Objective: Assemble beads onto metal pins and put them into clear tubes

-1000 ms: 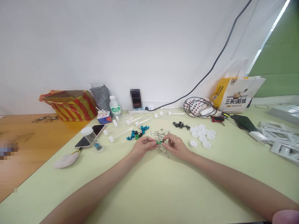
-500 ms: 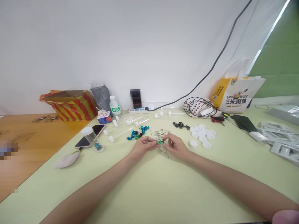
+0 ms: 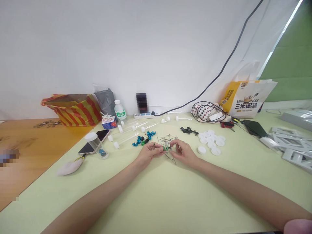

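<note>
My left hand is closed, its thumb and fingertips pinching a small green piece. A small black piece stands at the right end of the green one, in line with it. My right hand curls around that black end, thumb and index finger on either side; finer contact is too small to make out. Thin metal pins lie in a loose pile beneath and behind both hands. Left of the pile are shiny blue pieces. Black pieces lie to its right.
White round caps lie right of my hands. Clear capped tubes lie behind at left. A clear jar stands by a phone. A water bottle, striped bag and paper bag stand along the wall.
</note>
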`<move>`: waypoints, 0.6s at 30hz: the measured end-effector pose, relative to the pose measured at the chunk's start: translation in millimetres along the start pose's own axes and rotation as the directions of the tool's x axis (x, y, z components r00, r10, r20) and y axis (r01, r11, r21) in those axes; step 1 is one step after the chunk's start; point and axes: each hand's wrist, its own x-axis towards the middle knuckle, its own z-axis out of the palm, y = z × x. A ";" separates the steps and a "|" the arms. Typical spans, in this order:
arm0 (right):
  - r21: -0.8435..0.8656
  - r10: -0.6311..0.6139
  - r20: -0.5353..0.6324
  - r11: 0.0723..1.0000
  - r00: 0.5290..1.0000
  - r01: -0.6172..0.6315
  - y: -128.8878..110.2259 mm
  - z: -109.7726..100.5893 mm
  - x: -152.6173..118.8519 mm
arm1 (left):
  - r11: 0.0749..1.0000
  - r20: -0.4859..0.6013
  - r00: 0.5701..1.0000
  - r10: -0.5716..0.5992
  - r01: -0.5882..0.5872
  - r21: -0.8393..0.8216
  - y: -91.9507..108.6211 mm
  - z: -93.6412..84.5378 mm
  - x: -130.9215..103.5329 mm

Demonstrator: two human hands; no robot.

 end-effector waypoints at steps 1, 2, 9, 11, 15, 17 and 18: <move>0.000 -0.002 0.000 1.000 1.000 0.002 0.0 0.0 0.0 | 1.000 0.000 1.000 0.002 -0.002 0.001 -0.2 -0.1 0.1; 0.000 -0.005 0.001 1.000 1.000 0.005 0.1 0.0 -0.1 | 1.000 0.000 1.000 0.003 -0.003 0.003 -0.4 -0.3 0.3; 0.006 -0.010 -0.006 1.000 1.000 0.010 3.0 0.4 -0.5 | 1.000 0.011 1.000 0.005 -0.005 -0.005 -1.6 -1.7 0.8; 0.005 -0.013 -0.011 1.000 1.000 0.013 3.5 0.6 -0.6 | 1.000 0.009 1.000 0.008 -0.008 -0.008 -2.1 -2.0 0.8; 0.001 -0.023 -0.013 1.000 1.000 0.023 2.3 0.5 -0.6 | 1.000 0.005 1.000 0.009 -0.008 -0.009 -2.5 -2.2 1.0; 0.002 -0.028 -0.011 1.000 1.000 0.028 1.1 0.0 -0.4 | 1.000 0.003 1.000 0.009 -0.009 -0.007 -2.3 -2.0 1.0; 0.004 -0.030 -0.009 1.000 1.000 0.030 0.6 -0.2 -0.2 | 1.000 0.002 1.000 0.009 -0.009 -0.007 -2.1 -1.9 0.9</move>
